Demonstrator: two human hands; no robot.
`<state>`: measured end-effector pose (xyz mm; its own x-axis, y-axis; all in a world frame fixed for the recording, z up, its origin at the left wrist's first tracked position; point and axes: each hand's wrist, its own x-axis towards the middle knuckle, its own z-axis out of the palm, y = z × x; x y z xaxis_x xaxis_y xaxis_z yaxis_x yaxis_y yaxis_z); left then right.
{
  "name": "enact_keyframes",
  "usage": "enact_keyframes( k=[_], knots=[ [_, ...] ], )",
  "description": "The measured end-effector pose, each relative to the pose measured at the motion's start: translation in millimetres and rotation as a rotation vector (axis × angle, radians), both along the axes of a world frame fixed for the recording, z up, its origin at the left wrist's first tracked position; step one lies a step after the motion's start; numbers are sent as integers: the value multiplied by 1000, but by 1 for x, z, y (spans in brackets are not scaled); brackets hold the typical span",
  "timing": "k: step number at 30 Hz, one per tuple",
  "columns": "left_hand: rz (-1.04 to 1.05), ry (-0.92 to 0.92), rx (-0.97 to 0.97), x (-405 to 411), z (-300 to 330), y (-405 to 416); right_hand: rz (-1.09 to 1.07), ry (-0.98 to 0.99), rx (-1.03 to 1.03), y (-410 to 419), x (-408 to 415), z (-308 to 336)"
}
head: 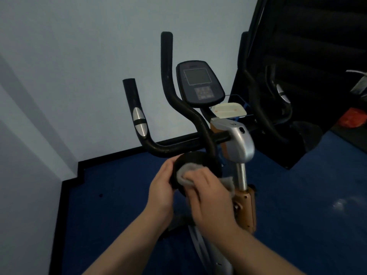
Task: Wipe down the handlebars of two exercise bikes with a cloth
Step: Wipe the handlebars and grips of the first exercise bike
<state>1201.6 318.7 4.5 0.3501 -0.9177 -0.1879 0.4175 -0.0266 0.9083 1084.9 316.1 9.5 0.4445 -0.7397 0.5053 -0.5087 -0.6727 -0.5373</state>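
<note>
At handlebar (168,149) near end | both hands (160,187) | cloth (183,174) pressed

Grey cloth (185,176), black handlebars (168,148), blue floor (119,195)

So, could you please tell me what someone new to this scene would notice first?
Probably the two hands low in the centre: the right hand presses a grey cloth onto a round black pad, which the left hand steadies from its left side. Above them rise the bike's curved black handlebars and its dark console against the pale wall, and a second machine stands in shadow on the right.
</note>
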Motion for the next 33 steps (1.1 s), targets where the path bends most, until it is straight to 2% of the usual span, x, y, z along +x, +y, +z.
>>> enact_keyframes(
  k=[2,7,12,14,17,19,22,27,30,33],
  knots=[
    [25,-31,-5,-2,1,0,62,43,-1,-9,-8,8],
    [132,-89,9,-18,3,3,-225,-42,27,-8,31,14],
    [101,-323,-74,-10,10,2,38,-6,123,3,-24,5],
    [78,-493,-65,-6,16,-8,-51,-128,63,-13,-43,18],
    [26,-949,-73,-4,28,-27,-179,-299,21,-60,-47,37],
    [13,-1127,-42,-5,34,-37,-189,-235,132,-91,-32,39],
    [39,-1290,-7,-6,32,-38,-207,-106,272,-105,-15,16],
    [75,-1287,-19,-5,27,-31,-62,-219,166,-96,-39,-10],
    [60,-1292,6,-4,28,-33,-35,-81,12,-119,-45,19],
    [44,-1300,26,-7,28,-34,144,180,-11,-140,-37,48]
  ],
)
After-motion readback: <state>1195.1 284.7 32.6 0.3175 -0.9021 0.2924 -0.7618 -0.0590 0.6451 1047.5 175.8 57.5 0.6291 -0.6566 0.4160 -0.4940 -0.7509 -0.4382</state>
